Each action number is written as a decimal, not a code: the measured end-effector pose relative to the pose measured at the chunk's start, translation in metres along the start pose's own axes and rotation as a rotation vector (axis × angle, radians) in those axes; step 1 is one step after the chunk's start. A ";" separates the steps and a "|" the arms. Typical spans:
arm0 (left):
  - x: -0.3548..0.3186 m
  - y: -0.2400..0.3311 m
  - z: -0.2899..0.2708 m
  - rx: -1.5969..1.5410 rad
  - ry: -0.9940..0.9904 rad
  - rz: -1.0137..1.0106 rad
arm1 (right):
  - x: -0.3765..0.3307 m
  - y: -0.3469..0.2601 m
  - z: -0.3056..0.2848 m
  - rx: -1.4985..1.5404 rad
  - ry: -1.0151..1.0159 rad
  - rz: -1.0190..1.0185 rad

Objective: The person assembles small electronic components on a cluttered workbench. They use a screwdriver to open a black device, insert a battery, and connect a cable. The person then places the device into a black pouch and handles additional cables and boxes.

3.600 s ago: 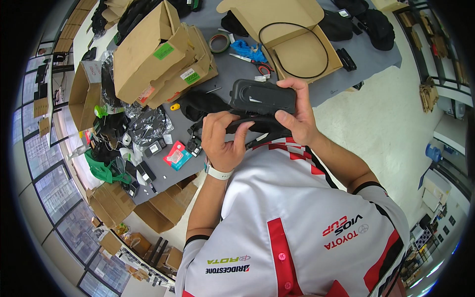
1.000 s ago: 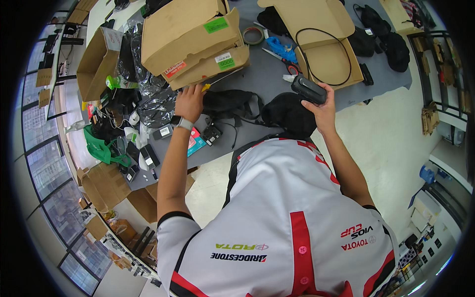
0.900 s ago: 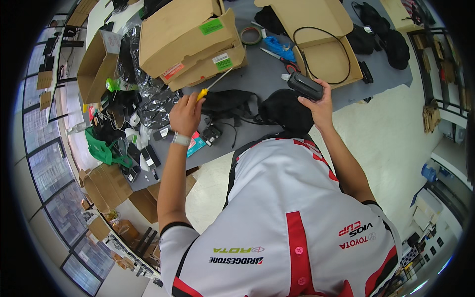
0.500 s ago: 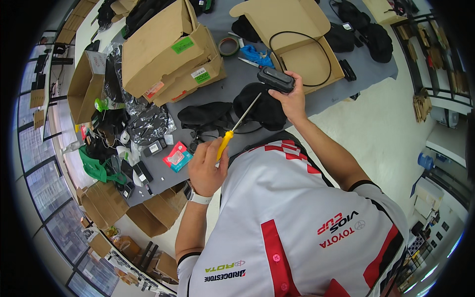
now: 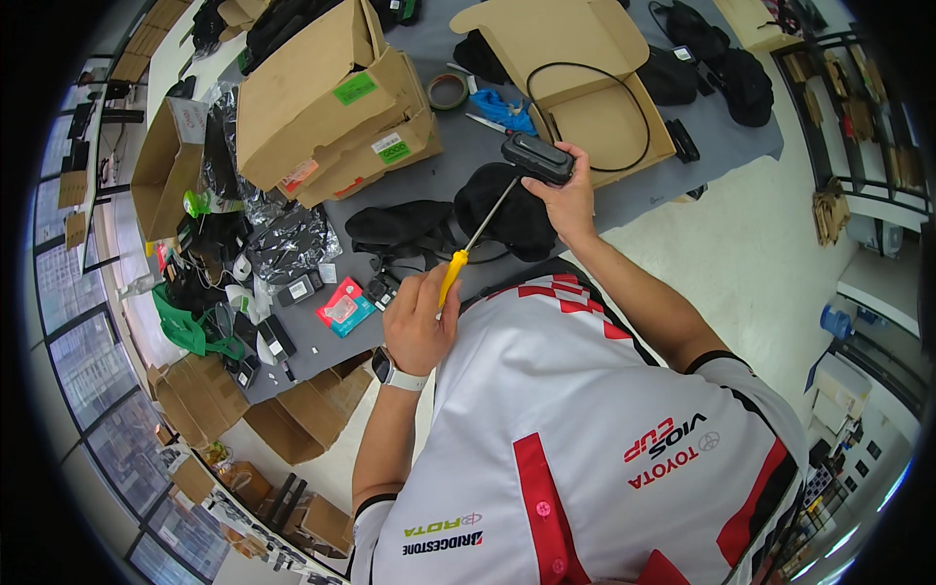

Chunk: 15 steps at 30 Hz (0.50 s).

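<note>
A yellow-handled screwdriver [image 5: 452, 275] is gripped in my left hand [image 5: 417, 330], which has a white-strapped watch at its wrist. Its metal shaft slants up and right, ending close to the near edge of a small black rounded device [image 5: 538, 159]; whether the tip touches cannot be told. My right hand [image 5: 569, 203] holds this device from its right end, thumb on the near side. Below them on the table lie a black cap [image 5: 512, 219] and a second black fabric piece [image 5: 398, 226]. A red and teal packet [image 5: 345, 308] lies left of my left hand.
Stacked cardboard boxes [image 5: 327, 107] stand at the far left of the grey table [image 5: 624, 203]. An open shallow box [image 5: 614, 132] with a black cable [image 5: 646, 109] sits far right. Tape [image 5: 448, 92], blue plastic [image 5: 502, 111] and scissors [image 5: 485, 123] lie between. Clear plastic bags [image 5: 297, 239] crowd the left.
My left hand with the screwdriver has shifted slightly right, its wrist turned so the watch face shows. The device and right hand have moved only slightly in the picture, along with the whole scene.
</note>
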<state>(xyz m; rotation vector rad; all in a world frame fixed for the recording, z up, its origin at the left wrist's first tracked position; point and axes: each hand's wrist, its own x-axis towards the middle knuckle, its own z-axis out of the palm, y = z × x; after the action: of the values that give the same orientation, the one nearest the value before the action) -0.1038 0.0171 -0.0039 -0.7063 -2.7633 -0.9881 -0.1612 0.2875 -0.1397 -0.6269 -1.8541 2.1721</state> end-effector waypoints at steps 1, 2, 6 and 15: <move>0.000 -0.001 0.001 -0.008 0.001 0.003 | 0.000 0.001 -0.001 -0.013 0.001 -0.003; 0.001 -0.001 0.002 -0.015 0.002 0.006 | -0.001 0.002 -0.001 0.020 0.000 0.003; 0.002 -0.001 0.006 -0.023 0.001 0.012 | -0.004 -0.002 0.001 0.067 0.007 0.010; 0.002 -0.004 0.005 -0.027 -0.022 -0.008 | -0.005 0.003 -0.003 0.003 0.042 -0.011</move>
<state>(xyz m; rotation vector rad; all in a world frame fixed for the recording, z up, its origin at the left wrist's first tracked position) -0.1071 0.0180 -0.0099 -0.7150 -2.7790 -1.0273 -0.1545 0.2876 -0.1423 -0.6547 -1.8282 2.1380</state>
